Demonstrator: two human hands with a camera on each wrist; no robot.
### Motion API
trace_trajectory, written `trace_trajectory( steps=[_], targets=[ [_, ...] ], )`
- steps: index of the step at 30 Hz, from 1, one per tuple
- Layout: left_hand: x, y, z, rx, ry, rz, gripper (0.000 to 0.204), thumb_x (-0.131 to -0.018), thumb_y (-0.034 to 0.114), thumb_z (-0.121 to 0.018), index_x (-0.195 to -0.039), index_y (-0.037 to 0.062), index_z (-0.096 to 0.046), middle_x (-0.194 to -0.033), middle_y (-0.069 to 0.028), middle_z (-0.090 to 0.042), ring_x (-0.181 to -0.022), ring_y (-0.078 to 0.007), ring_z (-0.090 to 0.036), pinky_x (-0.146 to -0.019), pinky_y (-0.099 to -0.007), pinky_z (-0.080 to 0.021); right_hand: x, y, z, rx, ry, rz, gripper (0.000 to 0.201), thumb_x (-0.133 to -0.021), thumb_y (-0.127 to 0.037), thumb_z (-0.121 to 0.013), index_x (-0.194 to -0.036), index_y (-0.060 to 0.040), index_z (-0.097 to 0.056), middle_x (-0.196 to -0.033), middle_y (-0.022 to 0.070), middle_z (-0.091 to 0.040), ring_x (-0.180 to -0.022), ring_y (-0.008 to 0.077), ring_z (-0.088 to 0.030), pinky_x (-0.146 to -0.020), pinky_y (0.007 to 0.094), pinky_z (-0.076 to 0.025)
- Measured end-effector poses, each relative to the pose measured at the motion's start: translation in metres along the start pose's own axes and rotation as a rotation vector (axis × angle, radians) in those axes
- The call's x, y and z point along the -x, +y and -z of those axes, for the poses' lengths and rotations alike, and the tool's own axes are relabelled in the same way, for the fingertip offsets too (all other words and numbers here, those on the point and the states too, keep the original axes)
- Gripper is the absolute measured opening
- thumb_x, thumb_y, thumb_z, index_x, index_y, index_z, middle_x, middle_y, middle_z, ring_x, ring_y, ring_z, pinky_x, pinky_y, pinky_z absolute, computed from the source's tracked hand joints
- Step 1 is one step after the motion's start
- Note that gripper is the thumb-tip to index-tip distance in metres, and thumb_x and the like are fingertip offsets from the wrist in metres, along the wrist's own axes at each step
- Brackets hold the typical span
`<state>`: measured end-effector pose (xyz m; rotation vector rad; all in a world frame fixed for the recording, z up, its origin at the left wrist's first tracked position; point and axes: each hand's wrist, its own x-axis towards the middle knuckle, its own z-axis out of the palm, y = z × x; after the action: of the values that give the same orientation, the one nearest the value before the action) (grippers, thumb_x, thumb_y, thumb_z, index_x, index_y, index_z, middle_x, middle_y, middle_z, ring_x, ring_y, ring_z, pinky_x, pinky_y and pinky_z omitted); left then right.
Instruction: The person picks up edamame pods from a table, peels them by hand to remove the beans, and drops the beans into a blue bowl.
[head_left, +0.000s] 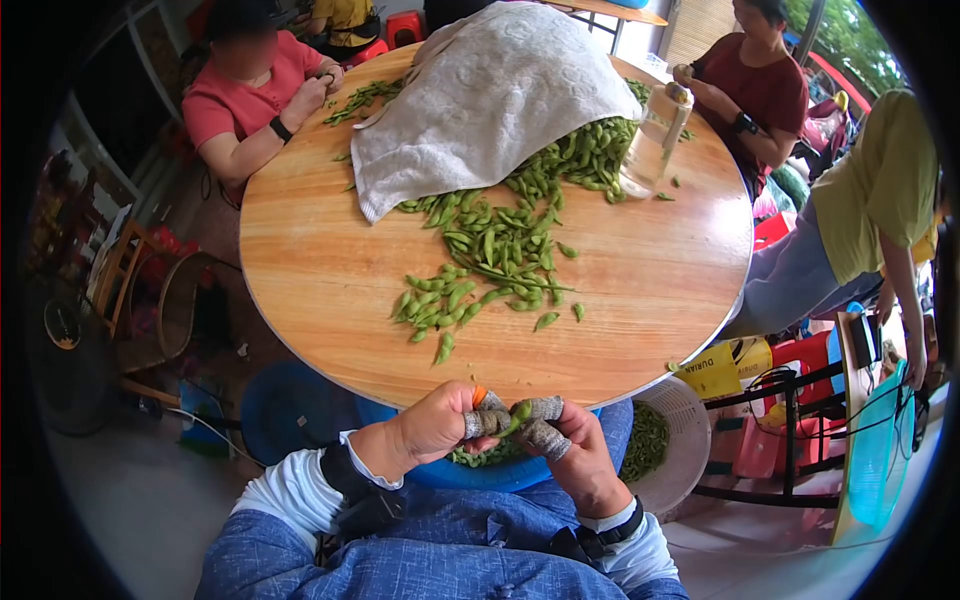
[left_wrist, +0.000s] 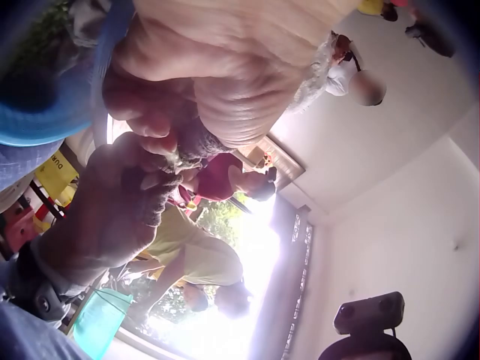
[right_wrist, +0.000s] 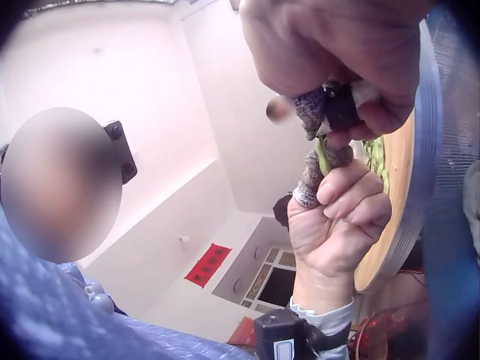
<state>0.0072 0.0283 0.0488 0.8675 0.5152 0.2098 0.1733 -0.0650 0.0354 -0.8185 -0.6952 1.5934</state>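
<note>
Close over the near table edge in the head view, both hands meet at one green soybean pod [head_left: 519, 416]. The left hand [head_left: 438, 428] pinches it from one side, thumb and finger wrapped in grey speckled covers, with a bit of orange at one finger. From the other side the right hand [head_left: 588, 462] pinches it, also with grey-covered fingertips. In the right wrist view the pod [right_wrist: 322, 156] shows as a thin green strip between the covered fingertips. Beneath the hands is a blue basin [head_left: 500, 477] with green beans in it, partly hidden by them.
On the round wooden table [head_left: 330, 290] lies a heap of soybean pods [head_left: 500, 245], partly under a white towel [head_left: 490, 100]. A clear bottle [head_left: 650, 145] stands beside it. A white basket [head_left: 690, 450] of pods is at right. People sit or stand around.
</note>
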Motion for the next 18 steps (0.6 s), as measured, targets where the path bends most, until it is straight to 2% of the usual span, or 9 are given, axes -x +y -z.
trace_trajectory(
  steps=[8, 11, 14, 17, 18],
  targets=[
    [0.000, -0.001, 0.000, -0.167, 0.033, -0.040, 0.012, -0.081, 0.012, -0.054, -0.074, 0.0040, -0.056, -0.058, 0.0029, -0.049, -0.052, -0.0038, -0.043, -0.046, -0.0178, -0.033, -0.003, 0.004, -0.005, -0.020, 0.024, 0.025, 0.021, -0.080, -0.005, -0.055, -0.100, -0.0001, -0.053, -0.093, 0.0034, -0.058, -0.083, 0.0102, -0.054, -0.076, 0.0235, -0.043],
    [-0.003, -0.003, -0.001, -0.404, 0.109, -0.056, 0.017, -0.080, 0.018, -0.057, -0.078, 0.0010, -0.055, -0.061, -0.0008, -0.051, -0.054, -0.0071, -0.046, -0.050, -0.0191, -0.036, -0.004, 0.002, -0.004, -0.005, 0.081, 0.008, 0.020, -0.080, -0.004, -0.054, -0.100, 0.0006, -0.053, -0.093, 0.0040, -0.058, -0.083, 0.0103, -0.054, -0.075, 0.0237, -0.044],
    [0.003, 0.007, -0.022, -1.135, 0.260, -0.422, 0.017, -0.074, 0.015, -0.060, -0.079, -0.0006, -0.056, -0.066, -0.0071, -0.054, -0.056, -0.0151, -0.052, -0.055, -0.0249, -0.042, -0.004, -0.001, -0.004, 0.071, 0.131, 0.080, 0.019, -0.080, -0.003, -0.054, -0.099, 0.0014, -0.053, -0.092, 0.0044, -0.058, -0.083, 0.0100, -0.054, -0.075, 0.0239, -0.044],
    [0.000, -0.001, -0.019, -1.773, 0.364, -0.763, 0.022, -0.066, 0.013, -0.062, -0.082, -0.0020, -0.055, -0.076, -0.0143, -0.055, -0.064, -0.0256, -0.056, -0.061, -0.0322, -0.045, -0.004, 0.001, -0.004, 0.153, 0.135, 0.121, 0.019, -0.080, -0.003, -0.054, -0.099, 0.0019, -0.053, -0.092, 0.0045, -0.058, -0.083, 0.0098, -0.054, -0.075, 0.0237, -0.043],
    [0.000, -0.003, -0.018, -1.699, 0.348, -0.720, 0.023, -0.063, 0.010, -0.061, -0.082, -0.0025, -0.055, -0.080, -0.0163, -0.055, -0.072, -0.0306, -0.055, -0.063, -0.0368, -0.045, -0.004, 0.001, -0.003, 0.138, 0.118, 0.100, 0.020, -0.080, -0.003, -0.054, -0.099, 0.0020, -0.053, -0.092, 0.0044, -0.058, -0.083, 0.0098, -0.054, -0.075, 0.0236, -0.043]
  ],
)
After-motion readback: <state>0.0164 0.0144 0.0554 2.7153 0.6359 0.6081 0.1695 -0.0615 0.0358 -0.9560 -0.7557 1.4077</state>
